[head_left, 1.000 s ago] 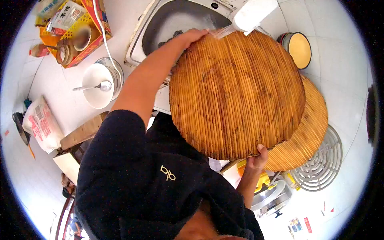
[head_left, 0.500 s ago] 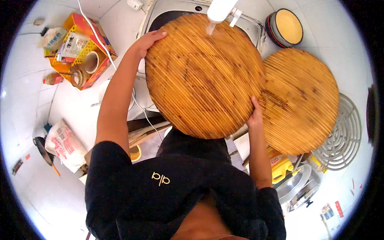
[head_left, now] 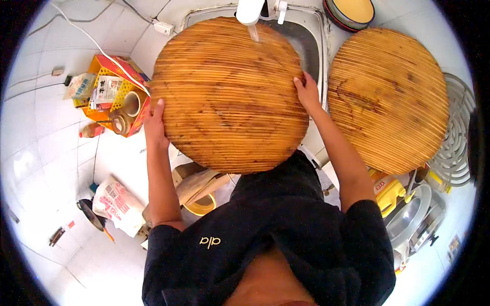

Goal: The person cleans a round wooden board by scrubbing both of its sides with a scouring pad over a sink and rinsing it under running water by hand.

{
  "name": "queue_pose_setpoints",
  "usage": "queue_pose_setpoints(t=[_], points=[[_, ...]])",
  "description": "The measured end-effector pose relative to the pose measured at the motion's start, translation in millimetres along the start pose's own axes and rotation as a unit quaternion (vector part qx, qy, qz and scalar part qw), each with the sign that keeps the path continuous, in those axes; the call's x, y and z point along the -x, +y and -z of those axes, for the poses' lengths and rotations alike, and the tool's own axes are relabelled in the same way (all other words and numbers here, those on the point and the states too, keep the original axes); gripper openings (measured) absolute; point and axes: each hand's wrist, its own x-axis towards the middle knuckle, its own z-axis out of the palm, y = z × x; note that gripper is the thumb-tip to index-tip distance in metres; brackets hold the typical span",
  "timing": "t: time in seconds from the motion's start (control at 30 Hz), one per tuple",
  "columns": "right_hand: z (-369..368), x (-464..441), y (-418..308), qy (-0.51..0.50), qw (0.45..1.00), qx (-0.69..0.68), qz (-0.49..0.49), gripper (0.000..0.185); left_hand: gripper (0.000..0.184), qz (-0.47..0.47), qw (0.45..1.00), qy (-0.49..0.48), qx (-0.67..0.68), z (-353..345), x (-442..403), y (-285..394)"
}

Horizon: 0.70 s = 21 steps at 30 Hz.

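Observation:
A large round board of narrow brown slats (head_left: 229, 102) is tilted over the sink (head_left: 322, 46), under the white tap (head_left: 249, 11). A short stream of water runs from the spout onto its upper part. My left hand (head_left: 155, 126) grips the board's left edge, thumb on top. At the right edge my right hand (head_left: 308, 94) holds it, thumb on the face and fingers mostly hidden behind the rim. The board covers most of the basin. Dark stains mark the slats.
A second round slatted board (head_left: 388, 102) lies at the right, partly over a grey spiral rack (head_left: 459, 127). Stacked bowls (head_left: 352, 13) stand behind it. On the left are a box of jars and packets (head_left: 115, 69), a white cable (head_left: 97, 45) and a white sack (head_left: 118, 204).
The board has turned, its slats going from diagonal to nearly level. My left hand is lower on its edge, my right hand higher. The view has shifted too.

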Motion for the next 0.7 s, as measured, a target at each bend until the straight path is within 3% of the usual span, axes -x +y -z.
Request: queue_pose_setpoints(t=[0.1,0.17,0.23,0.3,0.37,0.43,0.5,0.6,0.7], points=[[-17.3,-25.0,-38.4,-0.055,0.996,0.067,0.032,0.060,0.030,-0.045,0.998,0.039,0.017,3.8,17.5,7.8],[-47.4,-43.9,-56.0,0.031,0.985,0.102,0.134,0.060,0.029,-0.069,0.996,0.055,0.022,2.1,25.0,9.1],[-74.6,-64.9,-82.4,0.022,0.967,0.127,0.221,0.063,0.026,-0.092,0.992,0.079,0.021,-5.3,30.9,10.3],[-104.1,-53.1,-121.0,0.012,0.958,0.245,0.148,0.068,0.024,-0.117,0.988,0.097,0.020,-8.2,33.8,9.5],[-107.2,-29.9,-147.9,-0.074,0.970,0.126,0.193,0.072,0.022,-0.121,0.986,0.111,0.023,-18.1,42.8,19.4],[-125.0,6.7,-157.8,-0.067,0.930,0.094,0.348,0.073,0.020,-0.134,0.983,0.123,0.031,-21.9,46.6,21.0],[-123.9,60.4,-174.1,-0.082,0.905,0.054,0.414,0.071,0.019,-0.159,0.978,0.132,0.042,-21.5,45.0,15.9],[-102.2,94.1,-180.9,-0.104,0.868,0.045,0.484,0.071,0.020,-0.153,0.975,0.150,0.054,-37.1,54.1,22.9],[-83.4,51.2,-162.3,-0.099,0.870,0.107,0.472,0.068,0.021,-0.210,0.963,0.163,0.035,-53.7,57.0,19.8]])
